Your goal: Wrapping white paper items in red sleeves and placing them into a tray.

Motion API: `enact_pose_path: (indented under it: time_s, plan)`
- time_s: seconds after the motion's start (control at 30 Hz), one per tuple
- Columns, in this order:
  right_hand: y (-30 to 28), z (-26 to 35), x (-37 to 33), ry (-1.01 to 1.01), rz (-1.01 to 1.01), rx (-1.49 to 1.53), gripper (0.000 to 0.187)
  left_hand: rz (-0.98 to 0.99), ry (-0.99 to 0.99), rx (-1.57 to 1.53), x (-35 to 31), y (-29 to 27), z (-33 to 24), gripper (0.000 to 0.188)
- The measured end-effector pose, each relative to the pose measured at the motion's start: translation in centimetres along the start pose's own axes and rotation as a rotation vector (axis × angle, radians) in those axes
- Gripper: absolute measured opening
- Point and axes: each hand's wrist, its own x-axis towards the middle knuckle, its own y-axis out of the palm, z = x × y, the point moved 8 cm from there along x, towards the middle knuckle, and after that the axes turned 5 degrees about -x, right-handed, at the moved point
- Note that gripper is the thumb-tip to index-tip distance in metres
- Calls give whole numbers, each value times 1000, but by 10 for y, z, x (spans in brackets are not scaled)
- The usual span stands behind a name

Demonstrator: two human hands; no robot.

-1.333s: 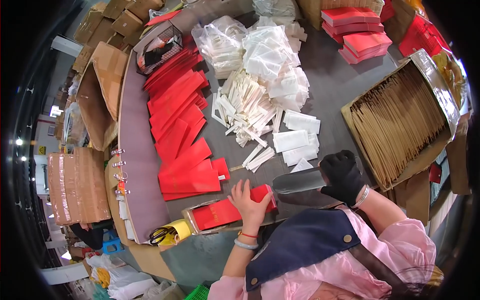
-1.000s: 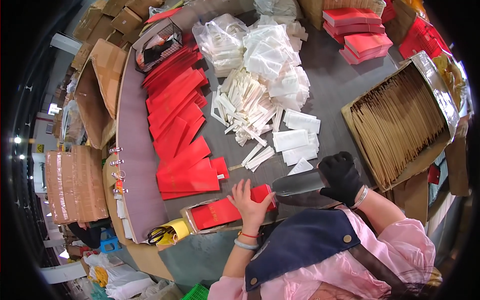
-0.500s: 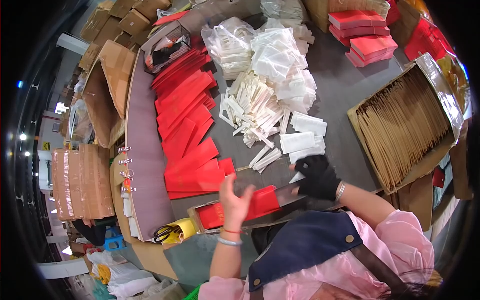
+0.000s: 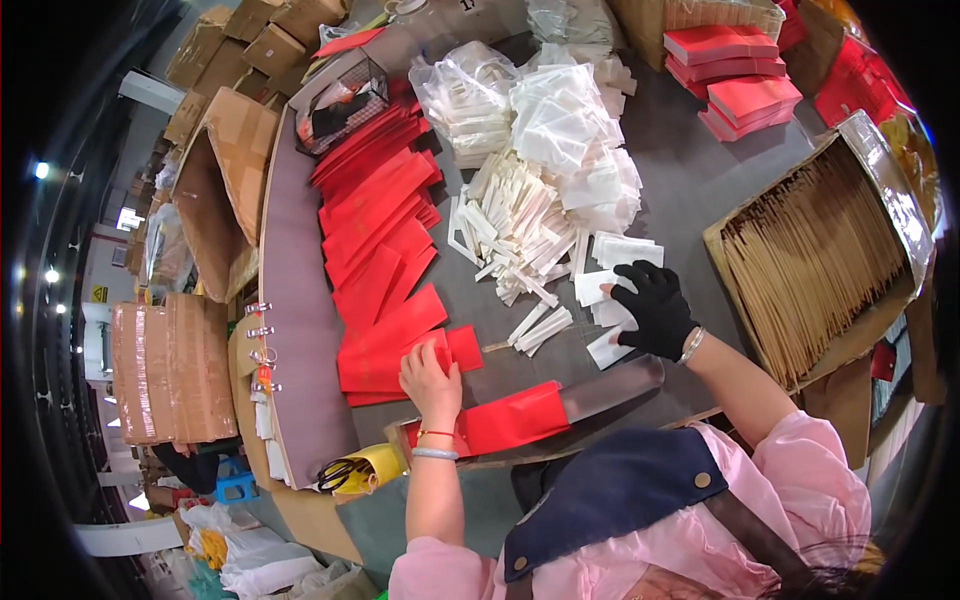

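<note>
My bare left hand (image 4: 432,382) lies on the nearest of the fanned red paper envelopes (image 4: 390,345), fingers stretched and thumb apart. My right hand (image 4: 655,312) wears a black glove with bare fingertips. Its fingers are spread over small flat white packets (image 4: 606,287), fingertips touching them; whether one is pinched I cannot make out. Between my hands and body, a red envelope (image 4: 515,415) lies along the table's near edge, a clear plastic strip (image 4: 615,388) sticking out at its right end.
Loose white paper strips (image 4: 515,215) and white packets in clear bags (image 4: 465,100) are heaped mid-table. At right stands a carton (image 4: 815,265) packed with thin brown sticks. Stacks of red packets (image 4: 745,85) lie far right. Scissors rest in a yellow holder (image 4: 368,468) at near left.
My left hand has moved left and down from the air onto the red envelopes. My right hand has moved up and slightly right, spreading over the white packets. The clear strip is now uncovered.
</note>
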Motion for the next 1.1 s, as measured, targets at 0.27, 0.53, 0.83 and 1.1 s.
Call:
enact_pose_path:
  time_s: [0.27, 0.53, 0.83, 1.1]
  plan:
    - [-14, -4, -5, 37, -104, -121, 77, 118, 329, -385, 8, 28, -121, 25]
    - [-89, -81, -75, 279, -374, 88, 57, 301, 301, -385, 9, 58, -122, 9]
    - [-93, -244, -244, 824, -432, -447, 39, 178, 335, -490, 19, 36, -123, 9]
    - [-90, -253, -229, 912, -152, -209, 33, 271, 12, -704, 23, 41, -104, 9]
